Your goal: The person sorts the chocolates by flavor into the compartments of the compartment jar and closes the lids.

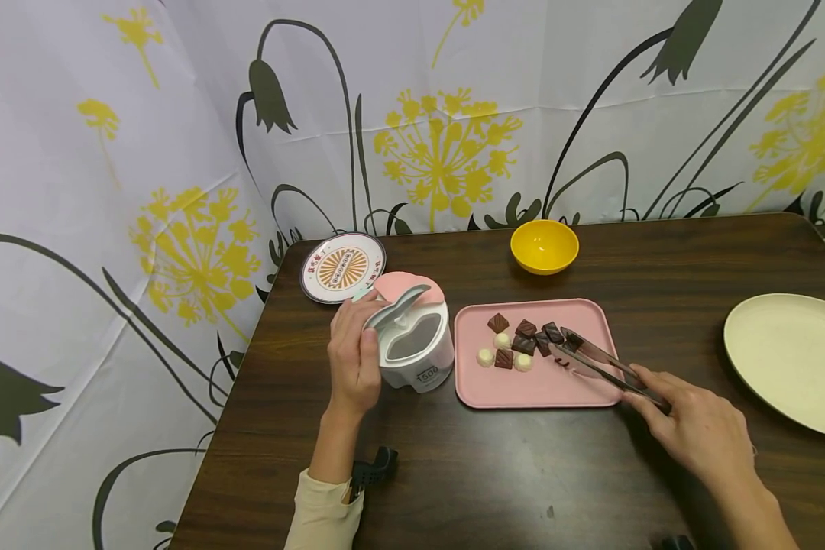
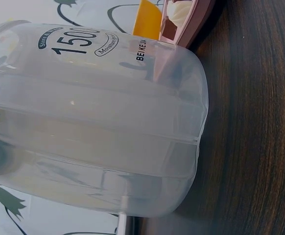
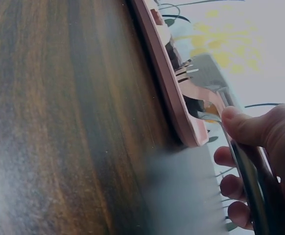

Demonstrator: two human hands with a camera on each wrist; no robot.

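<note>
The left hand (image 1: 355,355) held the jar (image 1: 436,351) by its upper left side, flap raised, just left of the tray (image 1: 484,389). The right hand (image 1: 694,420) gripped the tongs (image 1: 605,373) between thumb and fingers, at the tray's right edge. The dark chocolates (image 1: 523,345) lay on the tray between the 2 hands, 3 white chocolates (image 1: 523,363) near them. The tongs' tips were at the rightmost dark ones; whether they pinched any could not be told. Behind the tray stood a bowl (image 1: 545,260).
</note>
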